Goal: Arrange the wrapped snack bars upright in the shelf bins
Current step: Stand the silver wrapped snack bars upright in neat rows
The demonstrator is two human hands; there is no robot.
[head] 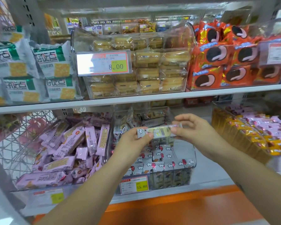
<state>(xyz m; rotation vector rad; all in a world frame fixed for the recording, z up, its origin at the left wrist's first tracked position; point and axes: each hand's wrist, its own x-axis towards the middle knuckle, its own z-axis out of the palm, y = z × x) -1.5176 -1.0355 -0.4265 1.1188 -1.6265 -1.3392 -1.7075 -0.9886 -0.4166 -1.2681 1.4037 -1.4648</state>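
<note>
1. White-and-yellow wrapped snack bar (159,132) hangs level in the air between both hands, over the middle of the clear bin (193,160) on the lower shelf (206,176).
2. I see the left hand (133,142) pinching the bar's left end between thumb and fingertips.
3. I see the right hand (192,129) pinching the bar's right end, with its other fingers loosely curled above.
4. Toward the bin's front edge, white balloon-print bars (157,164) stand upright in tight rows. Toward its back edge, more bars (152,120) lie jumbled.
5. A price tag (134,184) reading 15.80 sits on the bin's front wall, at its left corner.
6. Just left of that bin, pink bars (68,148) lie in a loose heap.
7. Near the shelf's right edge, gold packs (243,140) stand in a row with pink sweets behind them.
8. On the upper shelf (136,99), green-and-white cracker packs (39,70) sit at the left, clear-wrapped biscuits (149,69) in the middle, and red sandwich-cookie packs (217,62) at the right.
</note>
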